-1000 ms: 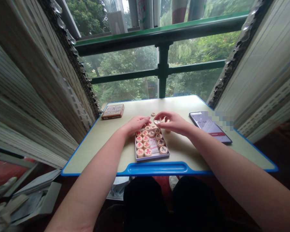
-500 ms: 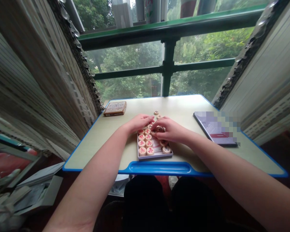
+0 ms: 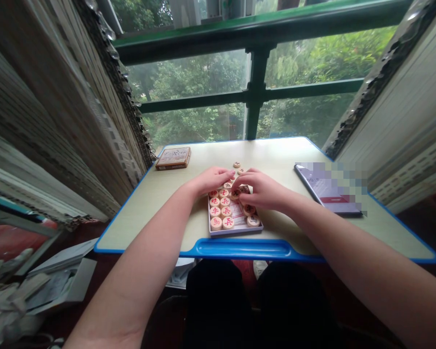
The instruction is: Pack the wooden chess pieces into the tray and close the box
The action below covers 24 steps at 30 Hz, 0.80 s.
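A shallow white box (image 3: pixel 236 231) stands on the table, holding round wooden xiangqi pieces. Two columns of red-lettered pieces (image 3: pixel 225 212) line its left side, and dark-lettered pieces (image 3: pixel 253 221) sit along its right. My left hand (image 3: pixel 216 179) rests at the box's back left, fingers stretched out beside a piece (image 3: pixel 227 185); nothing shows in its grasp. Over the back right, my right hand (image 3: pixel 257 188) has its fingers and thumb bent round a xiangqi piece (image 3: pixel 236 193), partly hidden by them. Two loose pieces (image 3: pixel 237 165) lie behind the box.
A flat brown printed box (image 3: pixel 173 158) lies at the table's back left. A tablet-like flat thing (image 3: pixel 329 191), partly blurred out, lies at the right. The table (image 3: pixel 148 213) has a blue rim and a front groove (image 3: pixel 243 248). Curtains and a green-framed window surround it.
The view has shifted slightly. My right hand's fingers have drawn a little apart from the left hand, and the piece by them shows more. The left hand stays nearly in place.
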Tool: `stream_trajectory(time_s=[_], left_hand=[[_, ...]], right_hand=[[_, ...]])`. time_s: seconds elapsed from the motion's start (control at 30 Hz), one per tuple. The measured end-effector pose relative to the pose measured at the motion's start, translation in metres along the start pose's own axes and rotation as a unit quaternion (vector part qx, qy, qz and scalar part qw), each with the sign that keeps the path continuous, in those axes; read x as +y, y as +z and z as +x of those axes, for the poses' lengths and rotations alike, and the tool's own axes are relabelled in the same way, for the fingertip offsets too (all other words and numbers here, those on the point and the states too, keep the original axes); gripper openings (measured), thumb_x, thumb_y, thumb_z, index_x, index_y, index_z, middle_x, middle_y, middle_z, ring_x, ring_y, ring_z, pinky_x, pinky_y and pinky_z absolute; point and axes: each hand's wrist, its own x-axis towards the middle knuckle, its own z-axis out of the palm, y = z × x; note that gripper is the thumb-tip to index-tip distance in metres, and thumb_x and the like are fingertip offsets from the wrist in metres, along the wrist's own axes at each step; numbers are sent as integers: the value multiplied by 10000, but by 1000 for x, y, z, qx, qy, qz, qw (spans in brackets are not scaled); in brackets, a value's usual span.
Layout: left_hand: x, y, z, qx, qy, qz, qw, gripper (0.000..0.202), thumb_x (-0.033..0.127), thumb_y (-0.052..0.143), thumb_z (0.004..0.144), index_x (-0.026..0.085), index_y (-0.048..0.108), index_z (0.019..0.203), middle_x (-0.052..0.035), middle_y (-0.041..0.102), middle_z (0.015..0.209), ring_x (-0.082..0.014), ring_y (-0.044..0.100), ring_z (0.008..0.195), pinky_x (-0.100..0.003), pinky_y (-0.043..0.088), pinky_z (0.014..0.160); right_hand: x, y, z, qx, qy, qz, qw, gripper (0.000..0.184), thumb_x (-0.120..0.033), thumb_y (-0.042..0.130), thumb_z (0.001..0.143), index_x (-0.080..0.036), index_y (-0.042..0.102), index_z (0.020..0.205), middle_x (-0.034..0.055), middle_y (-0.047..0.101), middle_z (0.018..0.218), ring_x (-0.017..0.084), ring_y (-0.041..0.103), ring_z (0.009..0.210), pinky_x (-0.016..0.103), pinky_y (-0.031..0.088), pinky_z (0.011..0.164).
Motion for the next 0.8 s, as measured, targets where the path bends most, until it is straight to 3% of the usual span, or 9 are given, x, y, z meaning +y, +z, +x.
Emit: stream_trajectory(time_s=[0.8], left_hand=[[1, -1, 1, 2, 14, 35, 999, 490, 551, 511, 775, 99, 667, 879, -52, 666, 795, -160, 570, 720, -267, 431, 663]], right_hand=[[-4, 10, 4, 19, 10, -20, 1000, 111, -166, 630, 715, -192, 712, 786, 55, 666, 891, 209, 569, 908, 356, 384, 915]])
